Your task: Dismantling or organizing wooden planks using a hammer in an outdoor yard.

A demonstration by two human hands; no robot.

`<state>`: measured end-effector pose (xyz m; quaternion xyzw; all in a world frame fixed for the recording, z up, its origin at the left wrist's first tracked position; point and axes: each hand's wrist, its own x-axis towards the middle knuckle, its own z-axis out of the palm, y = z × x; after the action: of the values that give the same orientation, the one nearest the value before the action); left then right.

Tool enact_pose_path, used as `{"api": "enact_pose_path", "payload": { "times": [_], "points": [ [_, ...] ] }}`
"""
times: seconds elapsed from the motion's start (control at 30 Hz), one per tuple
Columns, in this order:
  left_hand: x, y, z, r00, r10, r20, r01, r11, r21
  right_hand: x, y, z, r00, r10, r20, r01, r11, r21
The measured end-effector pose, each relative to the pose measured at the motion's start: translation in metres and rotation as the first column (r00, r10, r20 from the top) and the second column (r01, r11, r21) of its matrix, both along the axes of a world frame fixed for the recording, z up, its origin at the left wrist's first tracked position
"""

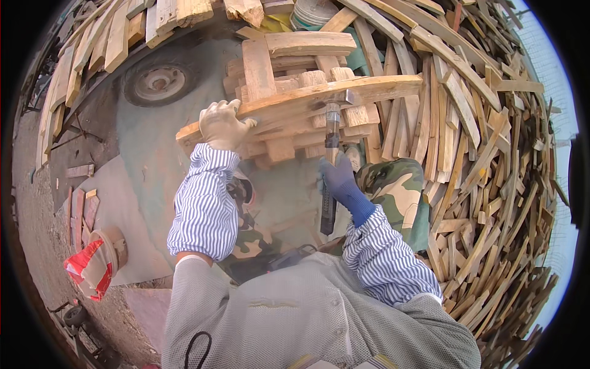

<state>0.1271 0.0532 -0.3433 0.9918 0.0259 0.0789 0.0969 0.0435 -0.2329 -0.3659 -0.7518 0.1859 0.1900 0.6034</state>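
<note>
My left hand (pixel 225 124), in a cream work glove, is closed on the left end of a long wooden plank (pixel 289 111). The plank lies slantwise across a crisscross stack of short wooden blocks (pixel 279 149). In a blue glove, my right hand (pixel 342 179) grips a claw hammer (pixel 332 126) by its handle, the dark grip end pointing down toward me. The hammer's head is over the plank, right of its middle; whether it touches the wood I cannot tell. Striped sleeves cover both forearms.
Loose boards form a large heap (pixel 485 215) on the right. At the upper left, more boards lie above a wheel (pixel 161 83). A bucket (pixel 117 246) with a red and white bag (pixel 92 270) stands at left, near several short wood pieces (pixel 80 212). A round tub (pixel 313 11) sits at the far side.
</note>
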Motion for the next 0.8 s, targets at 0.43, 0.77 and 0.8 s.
{"api": "enact_pose_path", "payload": {
  "times": [0.43, 0.77, 0.8],
  "points": [
    [0.033, 0.028, 0.004, 0.982, -0.068, -0.174, 0.058, 0.996, -0.063, 0.167, -0.083, 0.157, 0.478, 0.694, -0.539, -0.417, -0.361, -0.834],
    [0.049, 0.029, -0.028, 0.988, -0.106, -0.112, 0.09, 0.985, -0.144, 0.15, -0.173, 0.012, 0.657, 0.638, -0.401, -0.589, 0.103, -0.802],
    [0.049, 0.03, -0.022, 0.985, -0.064, -0.162, 0.042, 0.99, -0.135, 0.163, -0.152, 0.035, 0.662, 0.662, -0.35, -0.601, 0.192, -0.776]
  ]
}}
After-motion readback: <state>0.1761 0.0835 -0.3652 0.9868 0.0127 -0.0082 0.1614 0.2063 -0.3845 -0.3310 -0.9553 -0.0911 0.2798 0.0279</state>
